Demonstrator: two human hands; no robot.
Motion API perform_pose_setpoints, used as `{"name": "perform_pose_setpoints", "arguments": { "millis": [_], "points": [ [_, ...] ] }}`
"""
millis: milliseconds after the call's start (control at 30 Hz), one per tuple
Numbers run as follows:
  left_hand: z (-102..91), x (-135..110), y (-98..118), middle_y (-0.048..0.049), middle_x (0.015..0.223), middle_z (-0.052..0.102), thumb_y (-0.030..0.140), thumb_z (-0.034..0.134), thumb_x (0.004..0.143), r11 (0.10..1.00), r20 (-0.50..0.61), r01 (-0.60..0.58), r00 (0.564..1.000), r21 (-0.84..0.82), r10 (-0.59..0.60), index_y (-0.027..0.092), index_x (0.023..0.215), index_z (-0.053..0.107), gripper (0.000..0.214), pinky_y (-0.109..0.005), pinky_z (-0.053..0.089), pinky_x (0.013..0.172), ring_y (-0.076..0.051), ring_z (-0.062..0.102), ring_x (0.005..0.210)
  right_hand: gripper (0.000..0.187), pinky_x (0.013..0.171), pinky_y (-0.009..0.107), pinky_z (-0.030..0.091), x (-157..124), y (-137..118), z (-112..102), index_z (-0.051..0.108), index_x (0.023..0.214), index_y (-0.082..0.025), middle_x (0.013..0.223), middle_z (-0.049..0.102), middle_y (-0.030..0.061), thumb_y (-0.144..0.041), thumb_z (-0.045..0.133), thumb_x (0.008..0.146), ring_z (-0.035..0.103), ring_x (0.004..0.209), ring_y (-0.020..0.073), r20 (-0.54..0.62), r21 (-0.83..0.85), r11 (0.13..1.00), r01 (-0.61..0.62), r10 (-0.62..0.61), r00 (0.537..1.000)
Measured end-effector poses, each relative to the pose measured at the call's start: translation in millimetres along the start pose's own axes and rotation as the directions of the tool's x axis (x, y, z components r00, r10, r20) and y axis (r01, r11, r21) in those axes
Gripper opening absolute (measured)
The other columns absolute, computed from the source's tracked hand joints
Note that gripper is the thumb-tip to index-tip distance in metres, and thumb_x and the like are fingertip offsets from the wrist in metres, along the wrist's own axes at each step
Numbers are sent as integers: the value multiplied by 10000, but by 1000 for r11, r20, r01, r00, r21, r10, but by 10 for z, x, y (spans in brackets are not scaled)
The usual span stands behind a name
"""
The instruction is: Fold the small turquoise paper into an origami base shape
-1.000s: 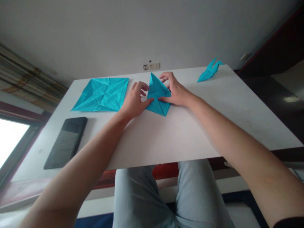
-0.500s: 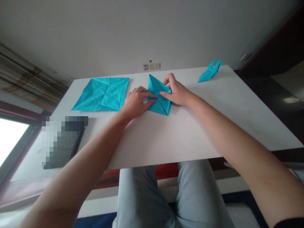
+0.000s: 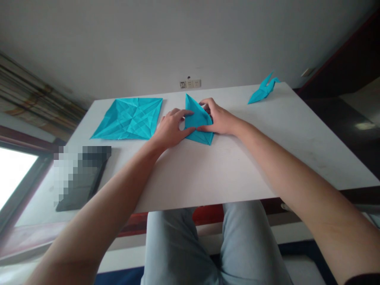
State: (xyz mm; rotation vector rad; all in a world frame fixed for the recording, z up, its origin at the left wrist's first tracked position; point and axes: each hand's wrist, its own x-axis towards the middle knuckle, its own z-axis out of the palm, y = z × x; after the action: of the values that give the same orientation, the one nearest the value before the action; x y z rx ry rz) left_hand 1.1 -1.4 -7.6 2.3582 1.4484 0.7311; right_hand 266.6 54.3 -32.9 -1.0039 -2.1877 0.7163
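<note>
Head view: the left hand (image 3: 170, 128) and right hand (image 3: 219, 118) are both pinching the folded teal paper (image 3: 198, 122) at frame centre, on the white surface (image 3: 225, 166). Since half a second ago, the left forefinger has risen onto the upper flap; judgement: a crease is being pressed. The creased sheet (image 3: 129, 118) is lying left, the finished crane (image 3: 263, 90) upper right.

Half-folded turquoise origami piece (image 3: 198, 124), diamond-shaped, lying on the white table (image 3: 225, 166) near its far edge, upper flap raised to a sharp point, lower point flat and aimed toward the near edge.
</note>
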Motion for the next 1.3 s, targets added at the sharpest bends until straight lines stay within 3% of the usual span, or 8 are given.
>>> {"name": "perform_pose_setpoints", "arguments": {
  "millis": [167, 300, 400, 500, 600, 700, 967, 1300],
  "points": [
    [30, 9, -82, -146, 1583, 712, 457, 898, 927, 999, 4, -7, 1000, -40, 8, 293, 1740, 587, 886, -510, 596, 1190, -338, 758, 1294, 1171, 1087, 578, 642, -19, -14, -8, 450, 1635, -311, 1416, 725, 151, -478, 1092, 670, 738, 1242, 392, 49, 31, 1000, -4, 2, 999],
    [56, 20, -134, -172, 1685, 648, 503, 931, 905, 999, 15, -2, 1000, -32, 2, 303, 1803, 502, 1015, -549, 557, 1246, -366, 738, 1367, 1122, 1113, 608, 650, -28, -49, -26, 498, 1558, -322, 1397, 731, 143, -531, 1111, 642, 734, 1256, 393, 59, 59, 998, 1, -4, 998],
    [63, 26, -144, -196, 1721, 619, 551, 923, 912, 1000, 27, 21, 999, -19, -20, 275, 1812, 481, 1039, -592, 523, 1286, -398, 719, 1426, 927, 1125, 613, 652, -20, -76, -48, 580, 1401, -309, 1362, 739, 123, -658, 1069, 695, 720, 1255, 377, 69, 84, 996, -2, -4, 998],
    [59, 24, -137, -195, 1735, 616, 579, 910, 917, 999, 35, 31, 999, -27, -30, 278, 1805, 480, 1031, -606, 511, 1303, -400, 711, 1452, 585, 1140, 595, 641, 3, -82, -73, 649, 1206, -288, 1264, 738, 108, -747, 871, 918, 706, 1192, 344, 93, 87, 996, -2, -6, 996],
    [48, 11, -109, -194, 1755, 599, 580, 904, 917, 998, 41, 61, 997, -4, -61, 275, 1798, 487, 1021, -659, 458, 1350, -418, 683, 1503, 341, 1191, 587, 602, 29, -49, -88, 701, 1098, -279, 1226, 712, 114, -618, 711, 1069, 693, 1187, 337, 87, 29, 999, 34, -36, 996],
    [32, -7, -57, -204, 1835, 513, 582, 895, 930, 991, 48, 120, 991, 51, -123, 272, 1771, 550, 961, -702, 370, 1413, -466, 550, 1666, 228, 1228, 566, 576, 42, 7, -106, 767, 1175, -269, 1342, 688, 134, -455, 740, 1047, 687, 1282, 342, 108, -31, 996, 83, -80, 991],
    [-20, -34, 101, -179, 1909, 465, 650, 650, 1100, 980, 195, 67, 975, 189, -104, 217, 1815, 551, 841, -681, 270, 1469, -478, 371, 1784, 598, 1391, 719, 380, 32, 10, -230, 825, 1512, -289, 1599, 762, 143, -547, 872, 974, 618, 1517, 437, 266, -104, 982, 158, -125, 956],
    [-25, -74, 184, -188, 1978, 340, 791, 732, 1020, 976, 239, 68, 964, 205, -117, 228, 1874, 430, 1066, -743, 190, 1465, -517, 270, 1819, 1241, 1460, 765, 256, -73, -174, -267, 617, 1787, -388, 1872, 566, 68, -768, 1057, 690, 377, 1733, 527, 348, -226, 973, 57, 26, 937]
  ]
}}
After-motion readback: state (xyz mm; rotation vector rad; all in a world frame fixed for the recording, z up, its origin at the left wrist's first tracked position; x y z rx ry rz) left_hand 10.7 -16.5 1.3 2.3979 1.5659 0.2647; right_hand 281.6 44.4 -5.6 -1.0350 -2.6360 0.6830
